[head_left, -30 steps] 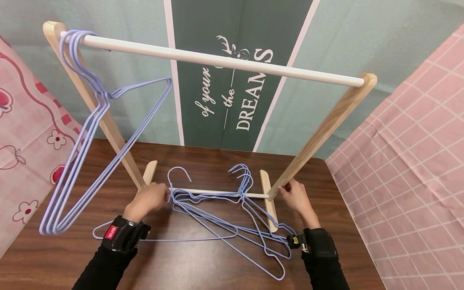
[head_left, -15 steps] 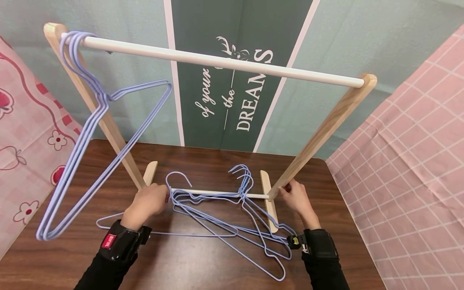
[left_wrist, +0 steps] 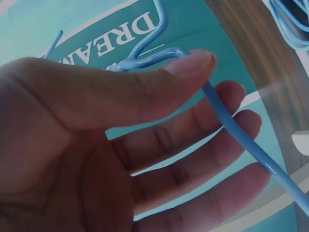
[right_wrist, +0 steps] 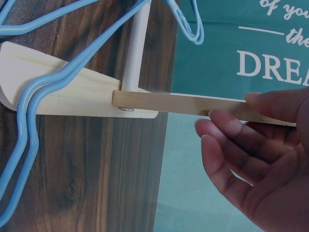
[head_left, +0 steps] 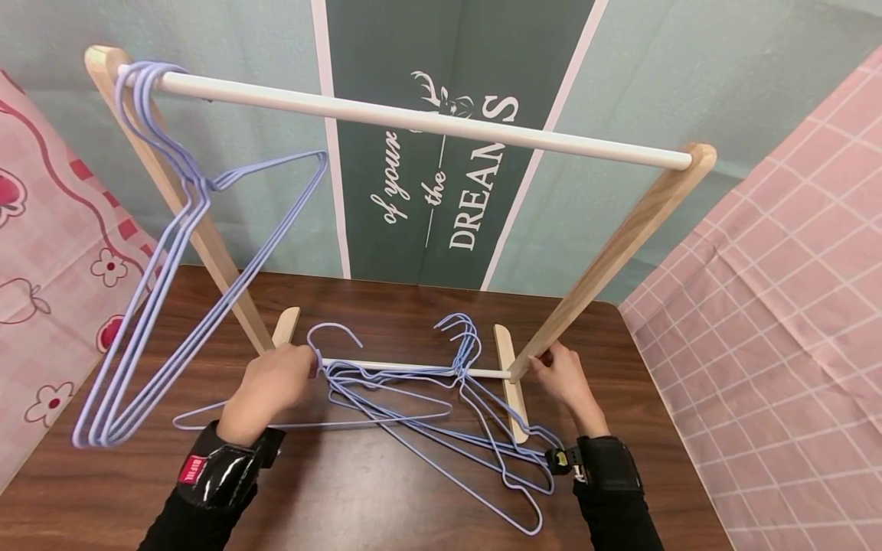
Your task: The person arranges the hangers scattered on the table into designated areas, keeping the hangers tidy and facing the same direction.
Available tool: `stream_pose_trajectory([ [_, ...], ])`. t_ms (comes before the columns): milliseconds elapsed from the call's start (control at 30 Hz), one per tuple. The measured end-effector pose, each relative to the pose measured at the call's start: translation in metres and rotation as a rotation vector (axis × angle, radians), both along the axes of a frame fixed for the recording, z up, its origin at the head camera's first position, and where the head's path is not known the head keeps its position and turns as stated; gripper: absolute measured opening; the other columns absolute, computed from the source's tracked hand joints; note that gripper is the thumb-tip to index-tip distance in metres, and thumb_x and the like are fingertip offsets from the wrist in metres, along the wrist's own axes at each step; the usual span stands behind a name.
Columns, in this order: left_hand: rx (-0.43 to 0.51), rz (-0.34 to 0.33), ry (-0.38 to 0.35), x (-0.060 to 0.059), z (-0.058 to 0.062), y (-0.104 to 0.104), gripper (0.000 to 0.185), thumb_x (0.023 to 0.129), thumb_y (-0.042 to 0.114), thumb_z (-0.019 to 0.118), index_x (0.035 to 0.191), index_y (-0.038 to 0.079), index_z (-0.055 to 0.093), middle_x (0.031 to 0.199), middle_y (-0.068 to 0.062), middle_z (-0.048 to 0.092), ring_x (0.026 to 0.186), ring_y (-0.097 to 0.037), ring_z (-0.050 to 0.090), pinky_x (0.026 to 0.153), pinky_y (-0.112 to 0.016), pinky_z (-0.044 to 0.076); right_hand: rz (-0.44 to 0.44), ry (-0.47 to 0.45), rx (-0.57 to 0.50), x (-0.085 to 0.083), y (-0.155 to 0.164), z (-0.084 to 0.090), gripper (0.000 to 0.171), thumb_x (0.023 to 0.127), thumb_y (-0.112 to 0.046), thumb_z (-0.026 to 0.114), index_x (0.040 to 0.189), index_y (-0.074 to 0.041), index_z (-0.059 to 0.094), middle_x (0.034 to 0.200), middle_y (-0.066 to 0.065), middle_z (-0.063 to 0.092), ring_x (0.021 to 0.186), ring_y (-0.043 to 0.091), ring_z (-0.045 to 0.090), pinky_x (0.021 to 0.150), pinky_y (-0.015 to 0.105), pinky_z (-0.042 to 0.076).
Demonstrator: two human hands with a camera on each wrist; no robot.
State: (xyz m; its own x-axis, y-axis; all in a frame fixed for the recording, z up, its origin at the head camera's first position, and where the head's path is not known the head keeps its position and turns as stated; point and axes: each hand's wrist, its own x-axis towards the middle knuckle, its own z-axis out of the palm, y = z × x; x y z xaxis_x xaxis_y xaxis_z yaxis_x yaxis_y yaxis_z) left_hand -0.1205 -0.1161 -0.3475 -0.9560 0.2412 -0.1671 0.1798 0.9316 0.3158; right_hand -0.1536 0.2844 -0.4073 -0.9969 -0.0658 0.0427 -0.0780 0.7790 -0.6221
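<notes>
My left hand (head_left: 303, 373) pinches a pale blue wire hanger (head_left: 311, 424) at its neck, just below the hook, beside the rack's lower rail (head_left: 413, 370). In the left wrist view the thumb (left_wrist: 159, 82) presses that hanger wire (left_wrist: 231, 130) against my fingers. My right hand (head_left: 546, 364) grips the wooden rack's right leg (head_left: 620, 237) near its base; in the right wrist view the right hand (right_wrist: 231, 118) has thumb above and fingers below the leg (right_wrist: 183, 102). Several more blue hangers (head_left: 475, 436) lie tangled on the brown table (head_left: 386, 505).
Three blue hangers (head_left: 172, 252) hang at the left end of the white top rail (head_left: 413, 119). The rack's wooden feet (head_left: 511, 383) stand on the table. Pink patterned cloths hang at both sides, and a green printed backdrop (head_left: 448, 191) stands behind.
My left hand has raised its hanger a little and drawn it away from me; its bottom bar has slid toward the rack. The hung hangers sway slightly. My right hand has stayed on the leg.
</notes>
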Motion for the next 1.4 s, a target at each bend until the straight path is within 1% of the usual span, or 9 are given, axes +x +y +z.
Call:
stream_pose_trajectory([
  [133,0.011,0.036,-0.012,0.000,0.004,-0.004,0.023,0.081,-0.004,0.051,0.066,0.012,0.058,0.071,-0.008,0.056,0.059,-0.023,0.050,0.047,-0.041,0.041,0.000,0.008,0.003,0.000,0.000,-0.001,0.020,0.087,0.000,0.056,0.104,0.011,0.053,0.080,0.018,0.060,0.066,0.023,0.056,0.053,0.031,0.041],
  [267,0.008,0.056,0.017,0.000,0.006,-0.009,0.018,0.081,-0.001,0.054,0.070,0.012,0.060,0.074,-0.012,0.059,0.060,-0.026,0.053,0.047,-0.043,0.042,0.002,0.019,0.005,0.000,0.000,-0.002,0.019,0.087,-0.001,0.056,0.102,0.010,0.053,0.076,0.015,0.059,0.063,0.020,0.054,0.052,0.030,0.040],
  [433,0.012,0.083,0.033,0.000,0.011,-0.015,0.016,0.080,0.003,0.053,0.067,0.012,0.058,0.073,-0.017,0.059,0.061,-0.032,0.056,0.048,-0.046,0.041,0.001,0.023,0.007,0.000,0.001,-0.003,0.017,0.087,-0.002,0.056,0.100,0.009,0.054,0.073,0.013,0.058,0.060,0.018,0.052,0.051,0.029,0.039],
  [667,0.025,0.109,0.033,0.004,0.017,-0.022,0.021,0.079,0.004,0.052,0.060,0.013,0.048,0.066,-0.010,0.053,0.056,-0.027,0.051,0.045,-0.042,0.038,0.004,0.027,0.002,0.000,0.001,-0.003,0.017,0.087,-0.002,0.056,0.100,0.010,0.054,0.073,0.014,0.058,0.060,0.018,0.051,0.050,0.029,0.039],
  [833,0.026,0.131,0.051,0.006,0.022,-0.024,0.023,0.079,0.003,0.053,0.059,0.012,0.046,0.063,-0.008,0.050,0.054,-0.026,0.048,0.044,-0.041,0.036,0.004,0.040,0.004,0.000,0.001,-0.003,0.016,0.086,-0.002,0.057,0.098,0.009,0.055,0.072,0.013,0.058,0.058,0.018,0.051,0.050,0.029,0.039],
  [967,0.032,0.158,0.064,0.007,0.026,-0.025,0.020,0.078,0.002,0.054,0.060,0.012,0.050,0.064,-0.012,0.052,0.054,-0.028,0.049,0.044,-0.042,0.037,-0.002,0.042,0.008,0.000,0.000,-0.003,0.016,0.086,-0.001,0.057,0.098,0.009,0.055,0.072,0.013,0.058,0.059,0.018,0.051,0.050,0.029,0.039],
  [1167,0.018,0.195,0.021,0.009,0.034,-0.028,0.016,0.078,0.001,0.051,0.066,0.011,0.055,0.068,-0.016,0.054,0.057,-0.032,0.050,0.046,-0.043,0.037,-0.003,0.033,0.011,-0.001,0.000,-0.002,0.017,0.087,-0.001,0.057,0.100,0.009,0.054,0.073,0.013,0.059,0.060,0.019,0.052,0.051,0.031,0.039],
  [1267,0.014,0.211,0.031,0.012,0.039,-0.029,0.018,0.080,0.001,0.049,0.065,0.010,0.054,0.066,-0.015,0.053,0.057,-0.034,0.051,0.045,-0.044,0.037,-0.003,0.029,0.008,0.000,0.000,-0.001,0.018,0.087,-0.001,0.057,0.101,0.010,0.054,0.074,0.014,0.059,0.060,0.019,0.052,0.052,0.031,0.040],
  [1400,0.011,0.222,0.070,0.015,0.045,-0.028,0.019,0.080,0.004,0.050,0.063,0.011,0.053,0.066,-0.017,0.055,0.056,-0.038,0.052,0.045,-0.045,0.037,-0.003,0.029,0.005,0.000,0.000,-0.001,0.018,0.087,-0.001,0.057,0.101,0.010,0.054,0.075,0.014,0.059,0.061,0.019,0.052,0.052,0.031,0.040],
])
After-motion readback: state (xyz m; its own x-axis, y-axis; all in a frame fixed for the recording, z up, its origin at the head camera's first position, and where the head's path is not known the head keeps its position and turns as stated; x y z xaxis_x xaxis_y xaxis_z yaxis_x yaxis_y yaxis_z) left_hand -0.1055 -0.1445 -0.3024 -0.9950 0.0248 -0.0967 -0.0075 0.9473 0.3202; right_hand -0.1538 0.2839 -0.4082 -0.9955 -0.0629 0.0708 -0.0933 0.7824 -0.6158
